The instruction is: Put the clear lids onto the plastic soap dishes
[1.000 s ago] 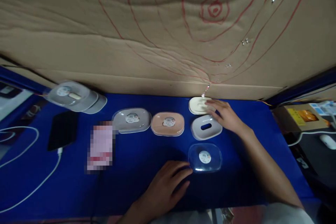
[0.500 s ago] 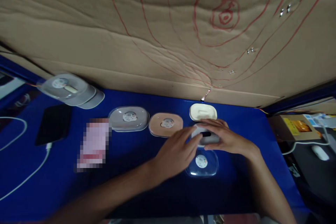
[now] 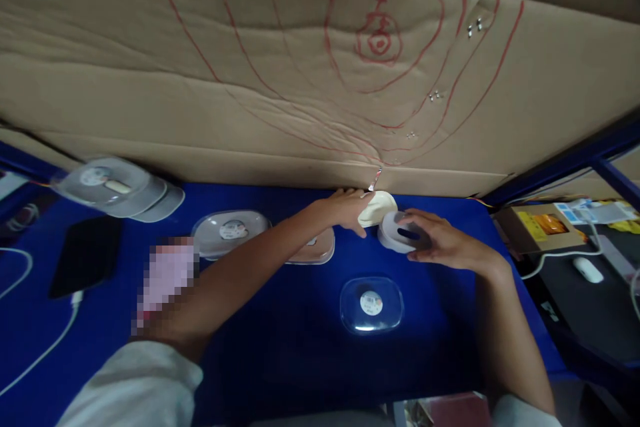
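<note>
A cream tray (image 3: 379,207) is held at its edge by the left hand (image 3: 345,208), tipped up at the back of the blue surface (image 3: 280,340). Just right of the tray, a grey dish (image 3: 400,232) is gripped by the right hand (image 3: 440,243). A clear lid (image 3: 371,304) lies nearer than the tray, apart.

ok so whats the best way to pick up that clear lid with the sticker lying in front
Take the clear lid by its two long edges, coming straight down from above. It lies flat and alone on the blue table, a low rounded rectangle with open space on every side, so a pinch across its narrower span looks the surest hold. The round sticker marks its middle.
</note>
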Motion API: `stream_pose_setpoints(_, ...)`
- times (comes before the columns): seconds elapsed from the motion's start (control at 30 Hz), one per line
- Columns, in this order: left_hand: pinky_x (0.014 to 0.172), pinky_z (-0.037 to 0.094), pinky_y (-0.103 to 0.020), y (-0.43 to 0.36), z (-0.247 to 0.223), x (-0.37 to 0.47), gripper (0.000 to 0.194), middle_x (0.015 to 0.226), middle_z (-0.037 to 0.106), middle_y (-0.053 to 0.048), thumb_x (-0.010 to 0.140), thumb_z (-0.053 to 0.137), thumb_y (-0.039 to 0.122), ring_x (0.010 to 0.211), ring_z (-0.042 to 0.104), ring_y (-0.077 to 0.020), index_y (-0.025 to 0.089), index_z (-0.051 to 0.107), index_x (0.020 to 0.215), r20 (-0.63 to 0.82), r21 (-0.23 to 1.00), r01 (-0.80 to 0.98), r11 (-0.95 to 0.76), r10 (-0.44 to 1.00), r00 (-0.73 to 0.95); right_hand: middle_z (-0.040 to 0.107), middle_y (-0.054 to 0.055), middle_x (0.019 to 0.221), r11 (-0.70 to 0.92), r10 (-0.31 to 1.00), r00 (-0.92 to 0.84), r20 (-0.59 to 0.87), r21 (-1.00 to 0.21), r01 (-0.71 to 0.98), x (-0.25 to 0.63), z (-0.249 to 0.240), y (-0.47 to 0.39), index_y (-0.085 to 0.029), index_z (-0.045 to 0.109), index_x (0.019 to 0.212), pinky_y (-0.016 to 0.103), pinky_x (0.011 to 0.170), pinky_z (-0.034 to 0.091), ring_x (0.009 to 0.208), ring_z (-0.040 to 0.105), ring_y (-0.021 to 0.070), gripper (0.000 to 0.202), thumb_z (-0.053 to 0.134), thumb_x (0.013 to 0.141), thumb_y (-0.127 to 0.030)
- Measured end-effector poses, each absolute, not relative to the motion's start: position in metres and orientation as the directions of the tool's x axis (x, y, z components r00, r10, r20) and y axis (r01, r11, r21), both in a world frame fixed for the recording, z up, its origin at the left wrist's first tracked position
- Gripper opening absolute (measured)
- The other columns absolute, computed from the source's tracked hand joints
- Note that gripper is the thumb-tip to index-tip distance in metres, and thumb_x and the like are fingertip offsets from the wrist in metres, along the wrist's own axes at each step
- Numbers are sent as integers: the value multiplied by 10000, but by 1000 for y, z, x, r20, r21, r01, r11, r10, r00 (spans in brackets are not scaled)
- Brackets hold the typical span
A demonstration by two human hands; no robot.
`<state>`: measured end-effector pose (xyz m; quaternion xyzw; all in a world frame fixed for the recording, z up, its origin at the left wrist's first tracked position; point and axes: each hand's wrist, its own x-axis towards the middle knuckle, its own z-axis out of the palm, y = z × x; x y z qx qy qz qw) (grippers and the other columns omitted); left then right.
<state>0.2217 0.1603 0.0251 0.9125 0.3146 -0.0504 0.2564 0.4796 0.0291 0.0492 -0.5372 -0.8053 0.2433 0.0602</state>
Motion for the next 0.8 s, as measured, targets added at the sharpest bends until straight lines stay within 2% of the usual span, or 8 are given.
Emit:
stream_pose_setpoints(0.1,1168,354,-636,151,20,227,1215,1636,428,-328,650,958,278,1488,448,-516,136,278,1647,-228,438,624,-647,592,773,573,105,1569,288,911,-386,-145,-447,847,481,49,38,-322,590,1442,622,1169,450,1458,545,376,663,827,824,-353)
stream_pose_setpoints(0.23,1132,452,-515,145,22,221,1113,1664,400,-243,708,892,185,1449,533,-407,214,271,1631,-124,542,552,-634,589,798,467,124,1662,325,926,-376,-32,-440,837,464,56,39,-327,518,1506,636,1209,393,1539,448,371,712,809,856,-322)
stream_pose_setpoints(0.37,1146,466,-503,127,28,193,1115,1645,412,-177,658,937,205,1486,489,-361,292,325,1585,162,928,60,-367,544,823,382,91,1726,407,898,-437,47,-464,787,444,76,29,-374,476,1545,609,1240,380,1593,374,344,694,771,916,-372)
stream_pose_setpoints(0.43,1081,523,-495,109,29,175,1036,1640,429,-143,690,930,234,1413,563,-340,360,373,1554,159,987,-125,-97,612,775,341,71,1749,441,877,-476,62,-496,748,433,84,23,-381,449,1569,573,1252,390,1607,352,327,701,755,938,-400)
stream_pose_setpoints(0.53,963,587,-431,79,27,151,1086,1609,504,-117,675,926,207,1251,677,-297,415,361,1578,11,937,-264,230,734,679,294,70,1770,496,850,-513,124,-517,697,409,84,16,-359,436,1596,544,1262,397,1615,333,331,719,747,950,-415)
stream_pose_setpoints(0.6,986,580,-426,60,25,138,1029,1525,611,-87,657,909,195,1237,687,-288,371,440,1556,-65,859,-369,354,792,607,270,88,1779,527,840,-513,177,-488,696,392,77,13,-339,447,1604,569,1260,397,1612,331,356,723,747,951,-420)
stream_pose_setpoints(0.7,1088,533,-452,33,22,126,547,1324,745,-104,770,815,270,1255,690,-305,219,685,1299,-143,724,-492,483,804,578,254,109,1781,561,824,-526,211,-438,703,367,64,10,-316,459,1605,592,1246,416,1612,319,368,702,736,967,-413)
stream_pose_setpoints(0.8,1147,504,-457,8,23,118,448,1328,755,-99,853,795,339,1300,674,-305,227,712,1279,-189,660,-566,494,839,511,251,107,1777,606,792,-573,213,-398,689,348,57,4,-318,495,1580,584,1232,442,1610,312,360,625,708,998,-395)
